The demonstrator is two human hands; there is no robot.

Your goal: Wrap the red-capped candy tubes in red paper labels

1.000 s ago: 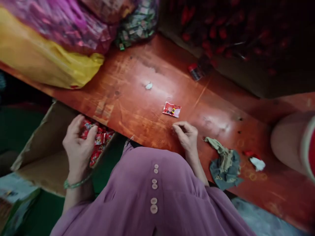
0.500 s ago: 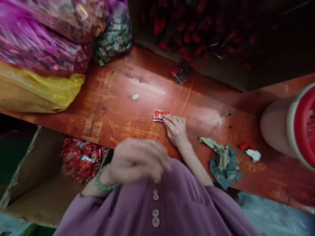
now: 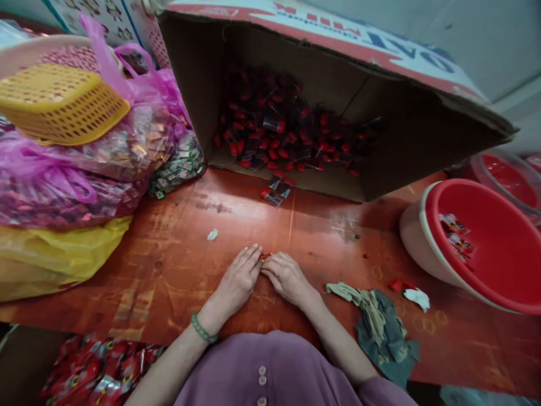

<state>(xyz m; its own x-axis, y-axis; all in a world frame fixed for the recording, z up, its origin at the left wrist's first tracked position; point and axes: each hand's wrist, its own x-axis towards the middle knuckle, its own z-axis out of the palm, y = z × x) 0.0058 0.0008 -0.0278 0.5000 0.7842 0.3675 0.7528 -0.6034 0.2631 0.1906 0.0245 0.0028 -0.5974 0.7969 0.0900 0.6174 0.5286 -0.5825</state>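
Note:
A small red packet lies low on the table, mostly covered by fingers; only a red and yellow strip of it shows. My left hand, with a green bead bracelet on the wrist, grips the packet's left side, its fingers pressed together. From the other side, my right hand pinches the packet between thumb and fingers. The fingertips of both hands almost meet over it. A few dark packs with red ends lie on the table beyond.
A cardboard box holding many red-ended packs stands behind. Filled plastic bags and a yellow basket are stacked left. On the right are a red basin and crumpled cloth. Red packets sit in a box below left.
My left hand has moved from in front of my body up to the red packet and gripped it. My right hand stays on the packet. The head view has tilted up.

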